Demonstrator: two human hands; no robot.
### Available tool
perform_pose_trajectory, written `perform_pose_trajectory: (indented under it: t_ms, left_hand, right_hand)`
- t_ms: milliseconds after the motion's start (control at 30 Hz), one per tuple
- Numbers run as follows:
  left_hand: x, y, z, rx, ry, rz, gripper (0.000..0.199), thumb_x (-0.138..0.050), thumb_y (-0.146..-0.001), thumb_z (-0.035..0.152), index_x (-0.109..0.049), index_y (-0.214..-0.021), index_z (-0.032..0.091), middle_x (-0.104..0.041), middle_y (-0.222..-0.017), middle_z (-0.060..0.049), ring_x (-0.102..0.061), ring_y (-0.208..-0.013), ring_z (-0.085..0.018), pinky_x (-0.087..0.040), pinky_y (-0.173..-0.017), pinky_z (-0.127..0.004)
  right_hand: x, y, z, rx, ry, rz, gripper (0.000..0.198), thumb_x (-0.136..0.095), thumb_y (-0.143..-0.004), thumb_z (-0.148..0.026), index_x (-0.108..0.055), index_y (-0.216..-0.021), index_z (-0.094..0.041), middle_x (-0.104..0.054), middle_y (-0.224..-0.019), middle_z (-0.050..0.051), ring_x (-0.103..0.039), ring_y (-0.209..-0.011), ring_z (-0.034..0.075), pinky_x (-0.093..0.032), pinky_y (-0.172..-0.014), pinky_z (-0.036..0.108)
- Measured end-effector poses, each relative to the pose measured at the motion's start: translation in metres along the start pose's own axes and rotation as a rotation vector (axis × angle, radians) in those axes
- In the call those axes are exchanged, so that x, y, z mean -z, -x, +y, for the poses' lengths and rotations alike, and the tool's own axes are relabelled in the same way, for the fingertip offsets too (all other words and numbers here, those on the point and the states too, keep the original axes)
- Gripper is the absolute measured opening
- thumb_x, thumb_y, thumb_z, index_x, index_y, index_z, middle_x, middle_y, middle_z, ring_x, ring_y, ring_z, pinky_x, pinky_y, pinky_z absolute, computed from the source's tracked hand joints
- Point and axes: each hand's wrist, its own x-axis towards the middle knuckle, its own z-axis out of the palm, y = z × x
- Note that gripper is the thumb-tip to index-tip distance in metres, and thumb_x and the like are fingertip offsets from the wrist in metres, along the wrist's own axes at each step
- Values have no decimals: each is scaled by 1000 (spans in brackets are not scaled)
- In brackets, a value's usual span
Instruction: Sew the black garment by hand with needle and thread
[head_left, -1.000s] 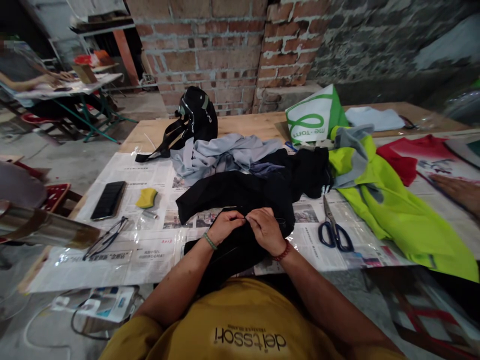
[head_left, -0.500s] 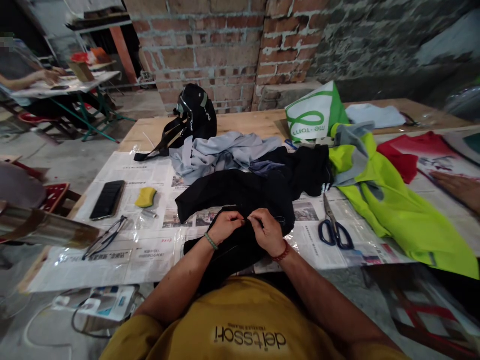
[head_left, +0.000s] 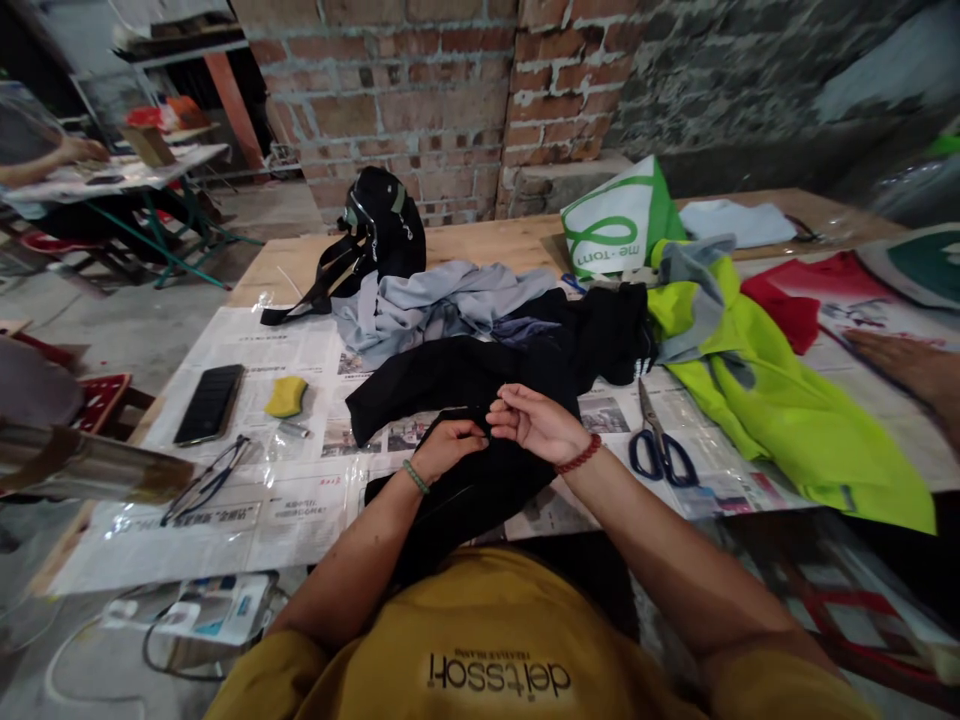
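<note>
A black garment (head_left: pixel 469 505) lies bunched at the table's front edge, its sleeve-like part stretching back to the left. My left hand (head_left: pixel 450 452) pinches the dark cloth between thumb and fingers. Just to its right, my right hand (head_left: pixel 536 422) is raised a little over the garment, palm turned upward, fingertips drawn together. Whatever those fingertips hold is too small to make out. Right of my right hand, scissors (head_left: pixel 657 445) with dark blue handles rest on the newspaper.
Newspaper under clear plastic (head_left: pixel 300 520) covers the table. At left are a black phone (head_left: pixel 209 403), a yellow sponge (head_left: pixel 286 397), glasses (head_left: pixel 206 483) and a metal cylinder (head_left: pixel 90 462). Grey cloth (head_left: pixel 442 300), a black bag (head_left: pixel 386 220) and a neon-yellow garment (head_left: pixel 795 400) lie around. A co-worker's hand (head_left: pixel 907 360) appears right.
My right hand has lifted away from my left and turned palm up. My left hand stays on the black cloth. The view has shifted slightly.
</note>
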Motion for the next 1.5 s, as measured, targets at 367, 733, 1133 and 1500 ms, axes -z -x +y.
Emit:
perform_pose_trajectory:
  t_ms: [367, 733, 1133, 1500]
  left_hand:
    - [1, 0, 3, 33, 13, 17, 19, -67, -60, 30, -63, -65, 12, -51, -56, 4, -40, -54, -6, -28, -53, -20]
    - [3, 0, 0, 52, -4, 11, 19, -67, -61, 31, -63, -66, 13, -52, -55, 5, -41, -52, -6, -29, -53, -20]
    - [3, 0, 1, 50, 1, 1, 21, -68, -61, 32, -63, -66, 13, -54, -57, 3, -44, -55, -8, -33, -54, -20]
    - [3, 1, 2, 45, -2, 0, 21, -68, -60, 32, -64, -66, 13, -53, -56, 4, -42, -54, -7, -30, -52, -20]
  right_hand:
    - [3, -11, -30, 1003, 1254, 155, 14, -46, -88, -26, -57, -95, -21, -68, -97, 6, -65, -90, 17, -53, -82, 35]
    - [23, -26, -94, 1385, 1621, 95, 19, -46, -87, -19, -60, -100, -21, -65, -108, 7, -58, -107, 19, -48, -95, 43]
    - [29, -22, -144, 1404, 1615, 270, 19, -43, -91, -27, -56, -104, -24, -61, -113, 4, -53, -112, 18, -42, -100, 41]
    - [23, -18, -165, 1446, 1695, 336, 23, -39, -93, -30, -53, -108, -21, -62, -109, 9, -52, -112, 14, -39, -102, 34]
